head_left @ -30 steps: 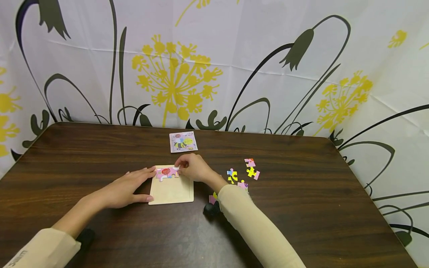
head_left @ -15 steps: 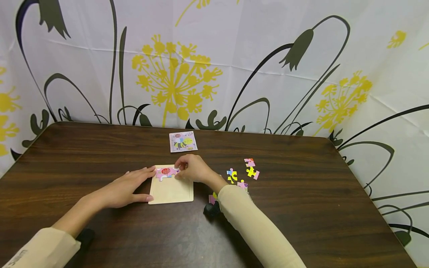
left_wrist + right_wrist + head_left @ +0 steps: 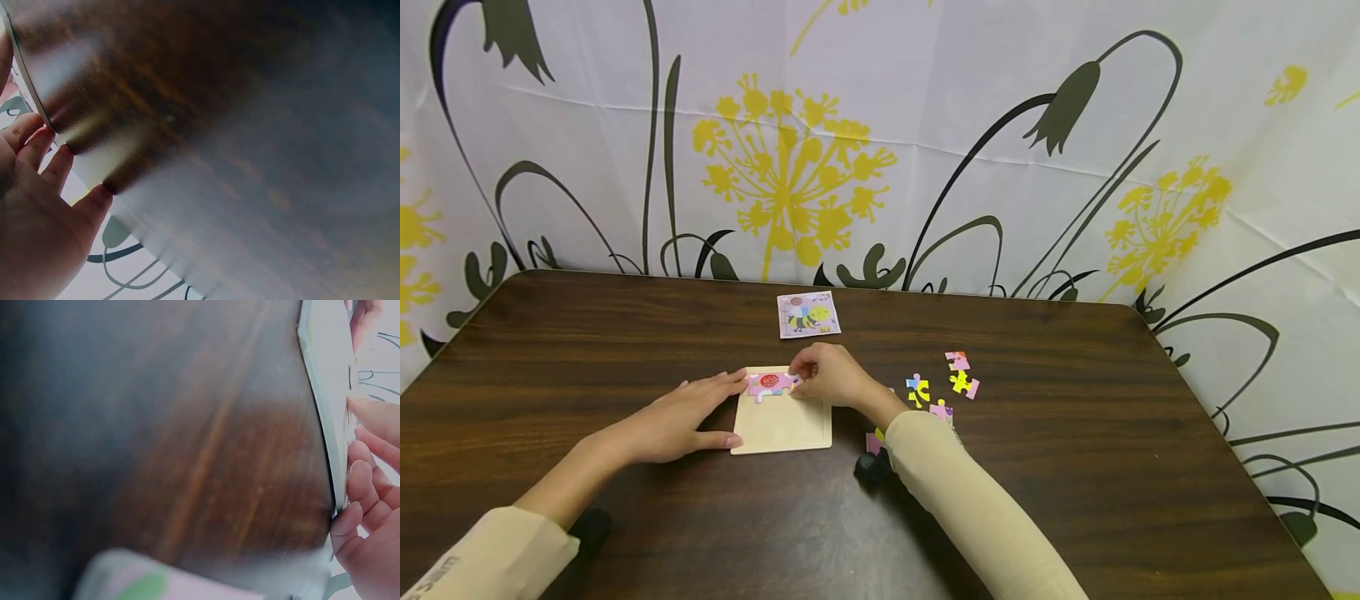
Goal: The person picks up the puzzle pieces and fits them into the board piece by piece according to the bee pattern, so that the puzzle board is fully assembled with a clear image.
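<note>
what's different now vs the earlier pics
Very little. The thumb of the right hand has shifted slightly left and nearer the person at the pink puzzle piece; nothing was visibly let go. The left hand stays at the edge of the board; the picture card and loose pieces haven't moved.

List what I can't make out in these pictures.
Head: right end of the pink puzzle strip, partly covered by the right hand.
Head: a loose piece, partly hidden by the right sleeve.
Head: lettering on the left sleeve, cut off by the edge.
Right wrist: a pink-and-green thing, blurred, cut off below.
</note>
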`<state>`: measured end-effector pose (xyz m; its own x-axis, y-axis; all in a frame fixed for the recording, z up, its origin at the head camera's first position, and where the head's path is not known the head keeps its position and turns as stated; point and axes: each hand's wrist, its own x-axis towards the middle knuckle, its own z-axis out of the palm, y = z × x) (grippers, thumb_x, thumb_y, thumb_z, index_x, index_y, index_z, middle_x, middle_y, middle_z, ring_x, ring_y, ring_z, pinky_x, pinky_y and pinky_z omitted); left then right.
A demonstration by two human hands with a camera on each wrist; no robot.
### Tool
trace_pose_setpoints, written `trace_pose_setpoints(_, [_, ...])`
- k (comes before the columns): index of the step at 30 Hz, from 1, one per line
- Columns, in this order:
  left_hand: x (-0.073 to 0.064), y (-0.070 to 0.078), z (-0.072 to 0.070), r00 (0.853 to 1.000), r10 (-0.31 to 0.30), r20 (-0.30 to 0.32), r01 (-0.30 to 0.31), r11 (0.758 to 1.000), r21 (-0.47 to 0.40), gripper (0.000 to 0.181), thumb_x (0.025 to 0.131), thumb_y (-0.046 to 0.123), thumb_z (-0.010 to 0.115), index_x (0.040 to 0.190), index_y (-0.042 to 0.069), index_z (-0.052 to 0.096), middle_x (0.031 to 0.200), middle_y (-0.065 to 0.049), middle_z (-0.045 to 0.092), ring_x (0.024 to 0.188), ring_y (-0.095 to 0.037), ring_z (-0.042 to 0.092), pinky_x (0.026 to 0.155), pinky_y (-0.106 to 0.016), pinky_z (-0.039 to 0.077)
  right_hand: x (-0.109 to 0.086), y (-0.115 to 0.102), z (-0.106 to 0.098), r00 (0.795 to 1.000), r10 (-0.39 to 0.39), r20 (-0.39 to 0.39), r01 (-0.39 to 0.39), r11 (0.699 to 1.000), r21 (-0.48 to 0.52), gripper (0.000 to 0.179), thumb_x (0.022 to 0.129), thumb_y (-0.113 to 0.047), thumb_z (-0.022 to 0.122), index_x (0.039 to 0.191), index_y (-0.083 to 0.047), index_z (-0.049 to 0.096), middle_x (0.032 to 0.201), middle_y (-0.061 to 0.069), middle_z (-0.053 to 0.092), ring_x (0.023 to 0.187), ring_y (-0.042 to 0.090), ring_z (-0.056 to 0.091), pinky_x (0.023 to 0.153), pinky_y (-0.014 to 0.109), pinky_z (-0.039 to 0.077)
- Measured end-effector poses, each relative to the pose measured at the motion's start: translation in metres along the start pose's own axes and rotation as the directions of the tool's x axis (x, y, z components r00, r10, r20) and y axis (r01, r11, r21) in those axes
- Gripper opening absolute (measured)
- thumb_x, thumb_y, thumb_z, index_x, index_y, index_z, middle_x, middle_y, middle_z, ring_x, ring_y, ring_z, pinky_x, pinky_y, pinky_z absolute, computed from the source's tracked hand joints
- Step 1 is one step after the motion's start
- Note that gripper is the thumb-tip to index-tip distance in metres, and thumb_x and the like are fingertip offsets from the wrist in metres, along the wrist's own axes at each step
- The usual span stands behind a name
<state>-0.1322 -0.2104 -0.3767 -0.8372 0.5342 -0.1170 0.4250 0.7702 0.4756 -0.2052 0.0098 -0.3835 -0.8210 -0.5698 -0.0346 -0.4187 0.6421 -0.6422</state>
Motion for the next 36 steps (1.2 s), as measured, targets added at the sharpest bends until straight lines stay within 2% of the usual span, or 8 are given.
trace_pose_setpoints(8, [0.0,-0.003,0.0004,1.0,0.014,-0.004,-0.014,1.0,0.002,0.081,0.08,0.048,0.063,0.137,-0.003,0.035,0.143,-0.022,0.03,0.128,-0.044,0.026,0.094,-0.067,0.02,0.001,0.0012,-0.0016,0.999,-0.048,0.011,0.048,0.999,-0.018,0.018,0.073,-0.008,0.076,0.09,-0.008,0.07,0.072,-0.003,0.055,0.069,0.007,0.047,0.059,0.015,0.037])
trace_pose_setpoints(12, [0.0001,-0.0021,-0.001,1.0,0.008,-0.002,-0.008,1.0,0.002,0.082,0.08,0.049,0.063,0.137,-0.003,0.035,0.143,-0.023,0.029,0.128,-0.044,0.026,0.094,-0.067,0.019,0.0006,0.0002,-0.0027,0.999,-0.045,0.016,0.045,0.999,-0.027,0.012,0.077,-0.01,0.074,0.088,-0.01,0.072,0.074,-0.003,0.056,0.071,0.008,0.048,0.06,0.015,0.037])
trace_pose_setpoints(20, [0.0002,-0.0021,-0.0011,1.0,0.016,-0.004,-0.016,1.0,0.005,0.081,0.08,0.048,0.063,0.137,-0.003,0.035,0.143,-0.023,0.029,0.128,-0.044,0.026,0.094,-0.067,0.02,0.0001,-0.0018,-0.0032,0.999,-0.01,0.03,0.011,0.999,-0.031,0.012,0.078,-0.011,0.073,0.089,-0.011,0.072,0.077,-0.001,0.055,0.074,0.009,0.047,0.061,0.016,0.037])
trace_pose_setpoints(36, [-0.0007,0.0006,-0.0007,1.0,0.015,-0.001,-0.015,1.0,-0.005,0.081,0.08,0.047,0.063,0.136,-0.004,0.036,0.143,-0.023,0.03,0.128,-0.044,0.027,0.094,-0.067,0.02,-0.0007,-0.0011,-0.0054,0.997,-0.039,0.073,0.045,0.996,-0.072,0.014,0.078,-0.009,0.072,0.091,-0.01,0.071,0.073,-0.004,0.054,0.07,0.008,0.047,0.059,0.015,0.037])
